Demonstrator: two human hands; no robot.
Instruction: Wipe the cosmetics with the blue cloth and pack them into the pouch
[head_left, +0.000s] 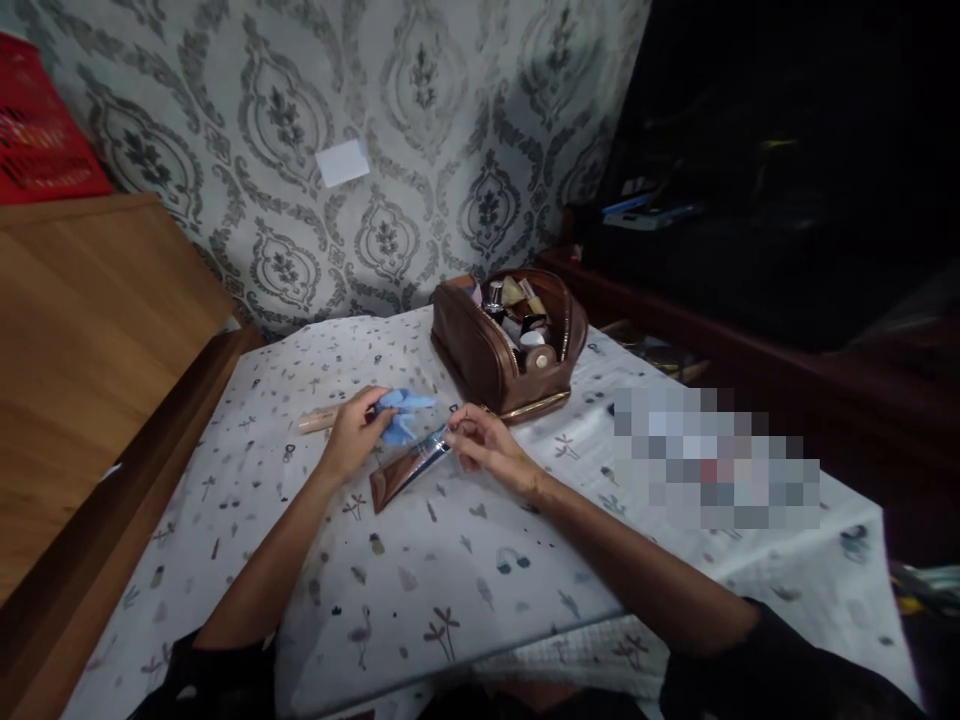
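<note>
My left hand (pixel 358 430) is closed on a crumpled blue cloth (pixel 405 412) above the table. In a pinch at its silvery end, my right hand (pixel 491 448) holds a brown squeeze tube (pixel 401 472), whose wide flat end slants down toward me and to the left. The cloth is close to the upper part of the tube; whether they touch I cannot tell. Behind my left hand lies a beige tube (pixel 316 420), partly hidden by the hand. Beyond my right hand stands an open brown makeup bag (pixel 476 345) packed with several cosmetics.
A white cloth printed with small beach pictures (pixel 420 570) covers the table. On the right lies a blurred-out item (pixel 716 460). A wooden cabinet (pixel 82 300) with a red bag (pixel 45 130) borders the left side, a dark screen (pixel 787 180) the right. Patterned wallpaper (pixel 420 90) is behind.
</note>
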